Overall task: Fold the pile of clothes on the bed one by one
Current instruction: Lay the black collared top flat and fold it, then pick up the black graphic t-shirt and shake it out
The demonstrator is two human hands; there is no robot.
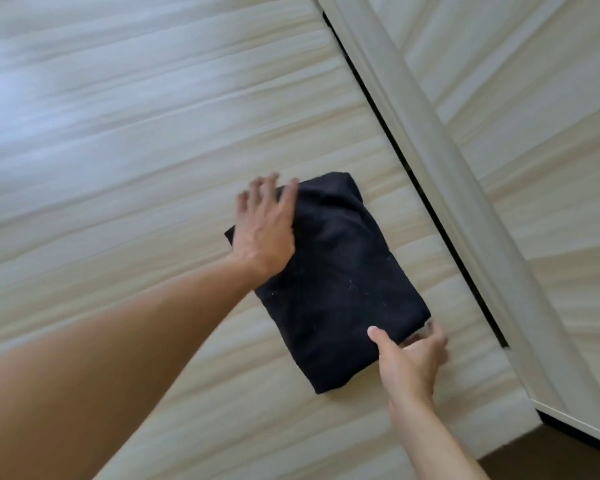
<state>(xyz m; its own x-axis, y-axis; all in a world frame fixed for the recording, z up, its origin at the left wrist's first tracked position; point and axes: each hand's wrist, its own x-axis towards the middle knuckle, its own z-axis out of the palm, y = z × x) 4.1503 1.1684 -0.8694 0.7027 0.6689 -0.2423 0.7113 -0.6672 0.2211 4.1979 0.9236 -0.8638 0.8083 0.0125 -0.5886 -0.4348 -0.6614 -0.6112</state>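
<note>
Black garment (333, 289) folded into rectangle, sat mid-frame on bed (118, 168). Padded rail (440, 161) ran diagonally just right of it, dark gap alongside. Left hand (265, 223) lay flat, fingers spread, on upper-left edge. Right hand (409, 362) pinched lower-right corner, thumb on top. Striped bed stretched wide toward left and top. Brown floor (551, 459) at bottom right.

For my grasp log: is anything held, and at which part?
The right hand pinches the black garment at its near right corner; the left hand rests flat on it.
</note>
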